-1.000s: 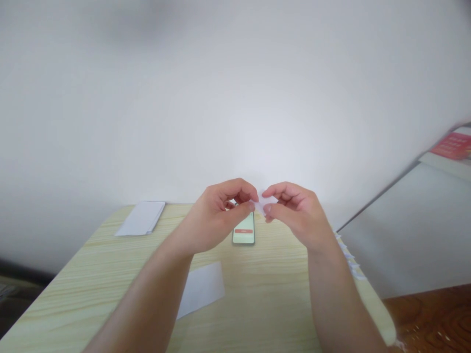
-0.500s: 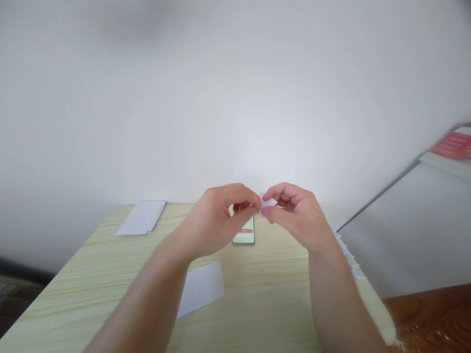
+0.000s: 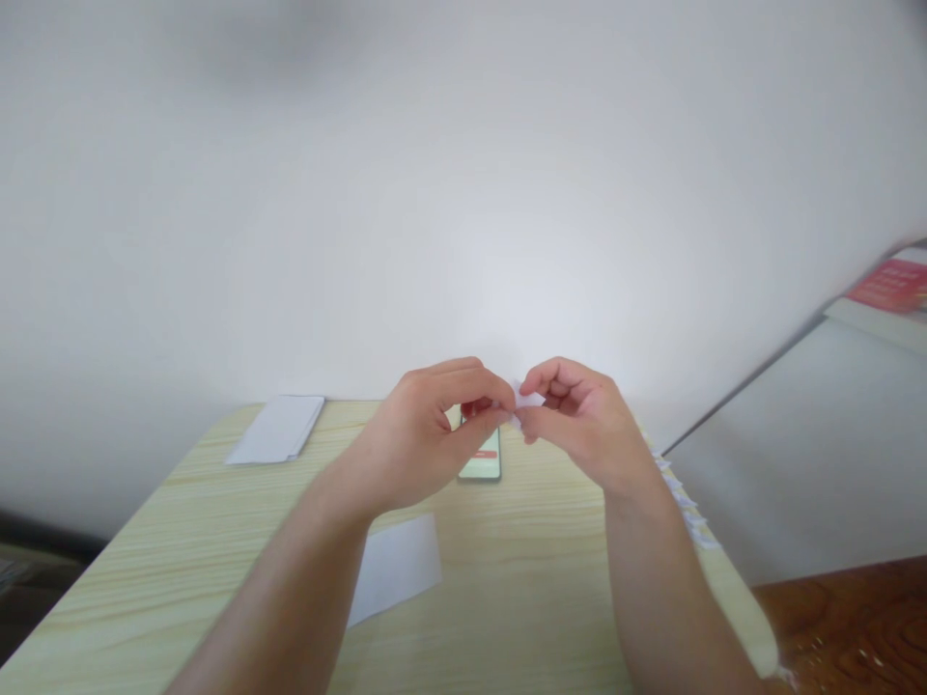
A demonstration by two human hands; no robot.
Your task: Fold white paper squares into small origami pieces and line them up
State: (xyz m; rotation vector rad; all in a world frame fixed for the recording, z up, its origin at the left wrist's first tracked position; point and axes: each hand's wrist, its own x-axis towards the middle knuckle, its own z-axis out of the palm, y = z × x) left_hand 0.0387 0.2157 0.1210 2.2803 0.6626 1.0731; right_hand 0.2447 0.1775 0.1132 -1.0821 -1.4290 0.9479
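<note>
Between my two hands is a small piece of white paper (image 3: 532, 399), raised above the table. My left hand (image 3: 441, 425) pinches its left side with thumb and fingertips. From the other side, my right hand (image 3: 575, 415) grips it between thumb and index finger. The paper looks folded, but the fingers cover much of it. Partly behind my left hand, a phone (image 3: 479, 468) with a lit screen lies on the table. Below my left wrist is a white sheet of paper (image 3: 402, 565), partly hidden by the forearm.
On the wood-grain table (image 3: 528, 579), a stack of white paper (image 3: 279, 430) lies at the back left. Several small folded white papers (image 3: 691, 516) line the right edge. A white wall (image 3: 463, 193) rises behind. A red printed item (image 3: 890, 287) is at the far right.
Both hands stay in nearly the same place, with the fingers shifting slightly on the paper. My left fingertips now cover a little more of it.
</note>
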